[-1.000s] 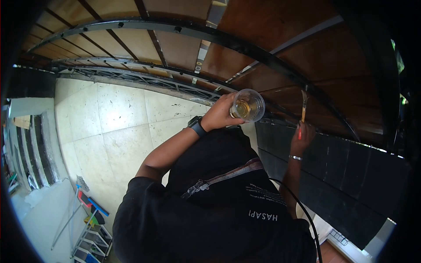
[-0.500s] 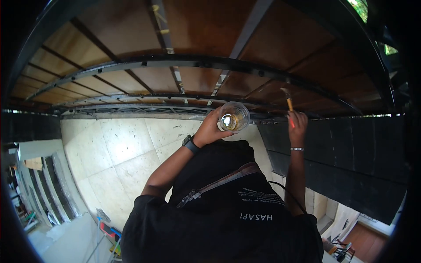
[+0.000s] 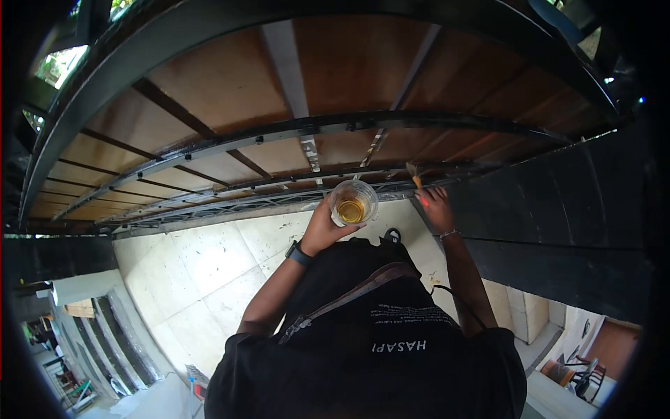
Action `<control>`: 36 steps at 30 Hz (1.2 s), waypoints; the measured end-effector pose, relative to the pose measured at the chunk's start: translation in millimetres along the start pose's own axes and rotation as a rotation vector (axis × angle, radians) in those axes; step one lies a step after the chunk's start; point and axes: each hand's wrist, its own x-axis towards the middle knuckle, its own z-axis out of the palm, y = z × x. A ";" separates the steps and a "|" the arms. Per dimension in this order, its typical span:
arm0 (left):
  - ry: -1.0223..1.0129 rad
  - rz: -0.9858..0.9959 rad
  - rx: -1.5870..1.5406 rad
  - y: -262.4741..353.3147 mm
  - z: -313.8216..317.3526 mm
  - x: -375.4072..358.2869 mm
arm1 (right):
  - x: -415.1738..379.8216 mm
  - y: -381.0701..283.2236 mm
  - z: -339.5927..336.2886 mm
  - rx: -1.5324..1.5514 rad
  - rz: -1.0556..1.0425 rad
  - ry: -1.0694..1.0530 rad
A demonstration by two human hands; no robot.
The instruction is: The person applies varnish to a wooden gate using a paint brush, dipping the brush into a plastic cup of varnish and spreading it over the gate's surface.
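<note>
Black short-sleeved fabric T-shirt [image 3: 335, 377]: white capitals [image 3: 398, 346] read "HASAPI", upside down in view. Smaller white print lines [image 3: 408, 312] nearby, too small to read.

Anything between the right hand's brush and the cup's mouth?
Nothing visible: the brush in the right hand is apart from the cup, with no object in the gap. The cup's mouth is uncovered.
</note>
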 end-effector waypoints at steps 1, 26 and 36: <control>-0.005 -0.001 0.006 2.7 4.6 -0.8 | -4.7 5.3 -2.1 0.005 0.004 0.004; 0.094 -0.128 -0.006 29.1 136.3 45.2 | 19.2 113.3 -113.6 0.002 -0.194 0.183; 0.182 -0.128 -0.038 31.6 202.7 44.6 | -4.2 130.9 -107.0 0.109 -0.337 0.282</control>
